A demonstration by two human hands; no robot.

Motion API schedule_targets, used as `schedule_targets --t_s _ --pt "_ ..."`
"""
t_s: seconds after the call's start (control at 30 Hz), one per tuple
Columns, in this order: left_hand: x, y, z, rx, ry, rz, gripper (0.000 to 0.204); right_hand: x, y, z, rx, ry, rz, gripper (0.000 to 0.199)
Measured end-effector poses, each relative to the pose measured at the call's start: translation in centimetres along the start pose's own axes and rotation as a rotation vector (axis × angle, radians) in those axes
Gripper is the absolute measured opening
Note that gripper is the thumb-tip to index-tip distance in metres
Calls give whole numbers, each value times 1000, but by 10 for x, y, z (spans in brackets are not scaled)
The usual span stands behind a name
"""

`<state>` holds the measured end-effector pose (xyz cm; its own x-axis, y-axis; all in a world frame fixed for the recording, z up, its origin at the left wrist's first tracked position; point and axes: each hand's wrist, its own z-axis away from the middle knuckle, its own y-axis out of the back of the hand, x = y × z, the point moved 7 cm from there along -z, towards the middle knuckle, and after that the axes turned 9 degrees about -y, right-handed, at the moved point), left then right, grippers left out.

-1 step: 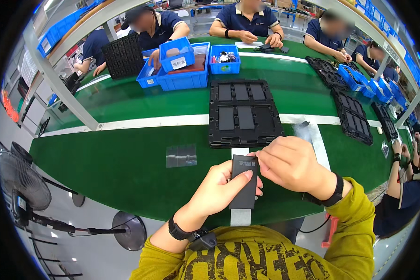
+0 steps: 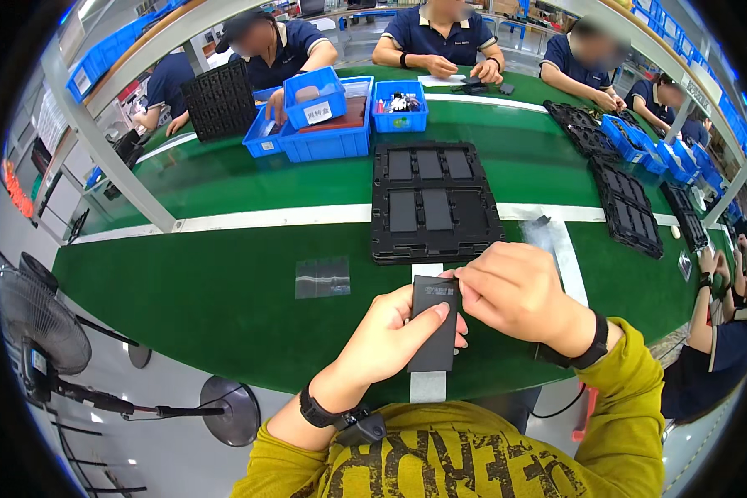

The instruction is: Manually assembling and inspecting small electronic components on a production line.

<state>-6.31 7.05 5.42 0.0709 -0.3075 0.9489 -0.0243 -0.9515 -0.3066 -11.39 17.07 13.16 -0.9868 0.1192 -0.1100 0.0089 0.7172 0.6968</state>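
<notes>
A flat black rectangular block (image 2: 434,336), with small grey print near its far end, lies in my left hand (image 2: 394,334). The thumb presses on its upper face and the fingers wrap underneath and around its right edge. My right hand (image 2: 513,290) is closed in a pinch at the block's far right corner; what its fingertips hold is too small to make out. Beneath the block runs a white strip (image 2: 428,387) on the green table. Just beyond my hands is a black tray (image 2: 437,241), with several dark flat pieces in its pockets.
Left of my hands lies a clear plastic piece (image 2: 323,277) on the green mat (image 2: 183,307). Blue bins (image 2: 328,145) stand at the far left. More black trays (image 2: 627,207) line the right. Several co-workers sit around the table. A fan (image 2: 46,324) stands at left.
</notes>
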Motion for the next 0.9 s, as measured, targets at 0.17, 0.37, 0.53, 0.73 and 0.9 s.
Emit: schedule_targets --t_s 0.17,0.37,0.53,0.73,0.9 --pt "3 0 2 12 -24 -11 22 14 -5 5 28 -159 -200 18" --pt "2 3 4 44 -24 25 20 -2 -1 -3 -18 -44 -38 20" --pt "1 -1 3 -33 -49 -102 26 -16 -1 -1 -66 208 157 21" --pt "12 -5 4 9 -132 -350 22 -33 -6 -1 -189 298 301 21" --pt "11 -3 -1 18 -135 -399 20 -33 -12 1 -185 242 416 21"
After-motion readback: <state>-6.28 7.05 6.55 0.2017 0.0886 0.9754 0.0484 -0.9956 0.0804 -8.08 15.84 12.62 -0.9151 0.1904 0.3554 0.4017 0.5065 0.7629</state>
